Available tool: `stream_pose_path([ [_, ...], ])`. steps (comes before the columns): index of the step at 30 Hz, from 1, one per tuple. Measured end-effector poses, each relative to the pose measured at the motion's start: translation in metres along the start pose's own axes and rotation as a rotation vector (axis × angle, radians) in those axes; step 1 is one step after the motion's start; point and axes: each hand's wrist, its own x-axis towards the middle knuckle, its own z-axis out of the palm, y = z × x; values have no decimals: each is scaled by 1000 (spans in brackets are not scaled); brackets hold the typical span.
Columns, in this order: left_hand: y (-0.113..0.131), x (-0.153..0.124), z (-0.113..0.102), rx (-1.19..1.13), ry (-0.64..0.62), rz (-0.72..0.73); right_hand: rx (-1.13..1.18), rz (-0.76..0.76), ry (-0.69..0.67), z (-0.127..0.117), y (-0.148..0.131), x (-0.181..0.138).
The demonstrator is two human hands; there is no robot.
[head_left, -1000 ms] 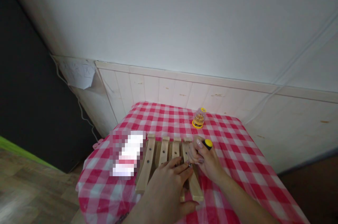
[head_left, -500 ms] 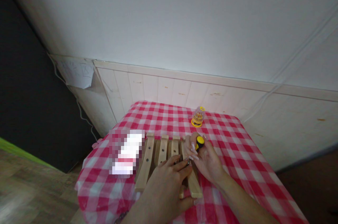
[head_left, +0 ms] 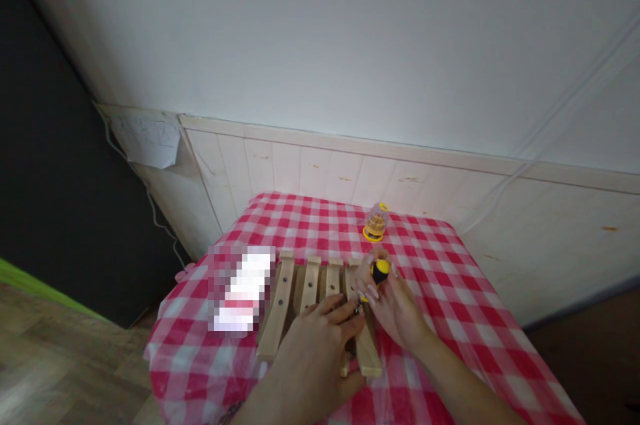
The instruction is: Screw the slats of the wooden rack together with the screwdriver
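Observation:
A pale wooden slatted piece [head_left: 310, 276] lies on the table, with dark screw heads showing along its slats. My left hand [head_left: 320, 345] rests across its middle and right slats, fingers stretched forward and thumb by the near edge, gripping it. In my right hand [head_left: 395, 305] is a screwdriver [head_left: 380, 270] with a yellow and black handle, its shaft pointing down toward the rightmost slat. The fingertips of my left hand are close to the shaft. Fingers hide the screwdriver's tip and the spot it meets.
A clear cone-shaped bit case [head_left: 376, 222] with yellow base and cap stands at the back of the table. Left of the slats lies a blurred-out bright rectangle [head_left: 245, 288]. A red and white checked cloth [head_left: 440, 278] covers the table, which stands against a panelled wall [head_left: 310, 165].
My right hand has shifted its hold on the screwdriver, and the handle leans slightly differently, showing more of its black part. The left hand and slatted piece stay nearly in place.

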Motion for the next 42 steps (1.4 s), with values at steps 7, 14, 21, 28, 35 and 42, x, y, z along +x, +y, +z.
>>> stream_pose_path([
  [7, 1, 0, 1, -17, 2, -29, -11, 85, -13, -2, -2, -3],
  [14, 5, -1, -4, -3, 4, -34, -85, 25, -139, -10, 0, -2],
  [21, 4, 1, -3, -2, -8, -33, -39, 17, -21, -8, 6, -6],
  [28, 5, 0, -4, 9, -4, -41, 5, 34, -51, -6, 0, -2],
  [35, 4, 0, -2, 11, 10, -31, -107, -49, -159, -18, 5, -3],
  [42, 3, 0, 0, 35, 16, -29, 58, 51, -82, -9, 4, -1],
])
